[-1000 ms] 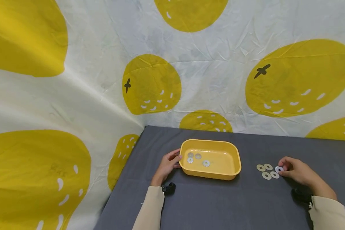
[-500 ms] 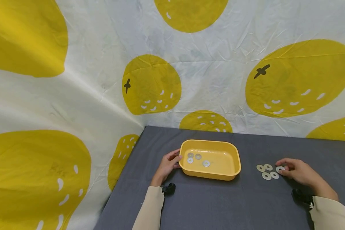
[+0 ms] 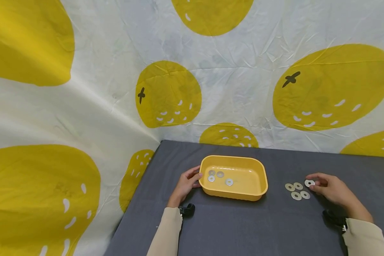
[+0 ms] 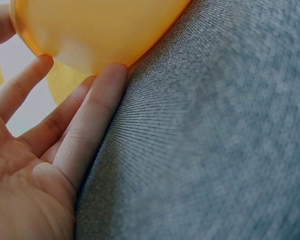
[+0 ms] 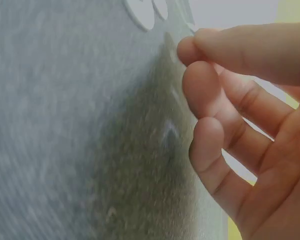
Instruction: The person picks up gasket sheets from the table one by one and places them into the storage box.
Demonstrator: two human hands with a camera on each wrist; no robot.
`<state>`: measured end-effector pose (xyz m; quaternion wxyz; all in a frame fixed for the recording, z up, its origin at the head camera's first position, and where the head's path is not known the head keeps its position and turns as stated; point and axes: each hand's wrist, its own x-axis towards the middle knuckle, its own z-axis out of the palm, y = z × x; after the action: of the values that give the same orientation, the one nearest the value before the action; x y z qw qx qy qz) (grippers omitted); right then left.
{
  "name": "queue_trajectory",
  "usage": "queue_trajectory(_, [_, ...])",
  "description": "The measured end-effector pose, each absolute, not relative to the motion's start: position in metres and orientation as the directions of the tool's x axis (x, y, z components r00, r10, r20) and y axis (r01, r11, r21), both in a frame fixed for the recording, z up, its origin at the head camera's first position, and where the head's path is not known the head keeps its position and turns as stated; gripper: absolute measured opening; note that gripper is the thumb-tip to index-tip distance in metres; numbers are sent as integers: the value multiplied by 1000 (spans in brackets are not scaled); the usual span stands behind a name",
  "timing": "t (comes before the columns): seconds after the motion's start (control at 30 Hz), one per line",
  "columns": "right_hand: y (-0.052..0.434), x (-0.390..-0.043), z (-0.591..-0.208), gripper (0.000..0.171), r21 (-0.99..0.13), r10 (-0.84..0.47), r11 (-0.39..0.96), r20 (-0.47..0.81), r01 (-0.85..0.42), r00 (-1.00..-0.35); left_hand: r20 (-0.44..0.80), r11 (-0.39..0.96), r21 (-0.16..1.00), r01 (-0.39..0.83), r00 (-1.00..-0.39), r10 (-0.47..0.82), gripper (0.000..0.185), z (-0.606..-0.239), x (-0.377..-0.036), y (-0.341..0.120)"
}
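My left hand (image 3: 184, 186) rests at the left end of a yellow tray (image 3: 259, 195), its thumb by the rim. Straight fingers (image 4: 85, 125) touch the tray's outer wall in the left wrist view. Several flat metal washers lie inside, among them one washer (image 3: 229, 182) near the middle. At the right, my right hand (image 3: 331, 188) pinches a washer (image 3: 309, 183) between thumb and forefinger, at or just above the table. Close to it lies a loose group of washers (image 3: 296, 196). The right wrist view shows curled fingers (image 5: 205, 90), with the pinched washer mostly hidden.
A dark grey cloth (image 3: 243, 227) covers the table. Hanging cloth (image 3: 236, 89) with yellow fruit shapes encloses the back and left sides. A dark band with a small device (image 3: 187, 210) sits on the left wrist.
My right hand and the washer at its fingertips have shifted slightly away from me and to the left. The left hand, tray and other washers have stayed in place.
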<state>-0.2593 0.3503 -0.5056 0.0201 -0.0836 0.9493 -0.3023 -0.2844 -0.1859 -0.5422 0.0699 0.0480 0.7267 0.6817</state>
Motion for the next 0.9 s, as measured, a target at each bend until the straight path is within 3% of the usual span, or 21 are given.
queue_trajectory(0.5, [329,-262,-500,43,-777,-209,599,81,-193,-975,-34,70,997,-22,-986,164,49,-538,-282,-185])
queue_trajectory(0.9, [310,-263,-493,45,-814,-199,551,88,-186,-976,-37,64,998,-26,-986,165,49,-539,-282,-184])
